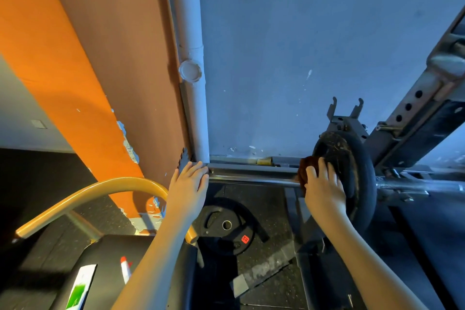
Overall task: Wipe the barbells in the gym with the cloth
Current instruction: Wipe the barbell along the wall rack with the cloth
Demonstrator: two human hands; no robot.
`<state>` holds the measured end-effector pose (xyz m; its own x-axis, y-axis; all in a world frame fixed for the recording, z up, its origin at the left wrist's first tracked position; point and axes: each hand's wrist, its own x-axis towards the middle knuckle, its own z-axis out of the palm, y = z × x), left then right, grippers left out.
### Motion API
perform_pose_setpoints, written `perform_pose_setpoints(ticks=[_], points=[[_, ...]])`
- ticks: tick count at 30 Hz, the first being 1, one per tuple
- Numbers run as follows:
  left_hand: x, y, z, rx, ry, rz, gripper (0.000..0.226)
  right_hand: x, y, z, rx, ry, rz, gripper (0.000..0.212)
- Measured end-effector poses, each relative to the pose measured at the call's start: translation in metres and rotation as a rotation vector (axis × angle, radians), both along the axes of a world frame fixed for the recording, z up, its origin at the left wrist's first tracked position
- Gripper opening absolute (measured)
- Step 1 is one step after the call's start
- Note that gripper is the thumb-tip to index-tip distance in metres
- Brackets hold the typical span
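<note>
I see the long shiny silver barbell bar (251, 176) lying flat across the middle, just in front of the blue-grey wall (302, 45). It looks smooth and bright, with light lines along it. My left hand (187, 182) rests on the bar's left end, fingers straight and close together. My right hand (324, 185) is curled around a small dark red-brown cloth (305, 167) and presses it on the bar, right where the bar meets the big round black weight plate (352, 158). That plate looks dusty and scratched. The bar goes on past it to the grey metal rack with holes (407, 108). Another flat black plate with a red sticker (226, 228) lies on the dark floor below the bar.
</note>
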<state>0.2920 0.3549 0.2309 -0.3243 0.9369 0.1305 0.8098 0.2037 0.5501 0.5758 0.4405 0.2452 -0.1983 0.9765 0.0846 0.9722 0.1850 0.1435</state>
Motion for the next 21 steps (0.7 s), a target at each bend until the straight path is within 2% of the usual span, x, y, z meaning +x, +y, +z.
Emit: perform_pose_setpoints(ticks=[6,11,18,21], points=[[-0.002,-0.004,-0.006,0.031,-0.117,0.047,0.042,-0.004,0.0,-0.024,0.051,0.116,-0.027,0.067],[-0.007,-0.012,-0.012,-0.019,-0.27,0.168,0.056,-0.044,-0.008,-0.028,0.096,0.164,0.124,0.065],[-0.019,-0.027,-0.016,-0.002,-0.445,0.172,0.051,-0.115,-0.014,-0.03,0.097,0.233,0.337,0.077],[-0.026,-0.035,-0.02,-0.001,-0.48,0.204,0.051,-0.141,-0.018,-0.028,0.044,0.234,0.403,0.075]])
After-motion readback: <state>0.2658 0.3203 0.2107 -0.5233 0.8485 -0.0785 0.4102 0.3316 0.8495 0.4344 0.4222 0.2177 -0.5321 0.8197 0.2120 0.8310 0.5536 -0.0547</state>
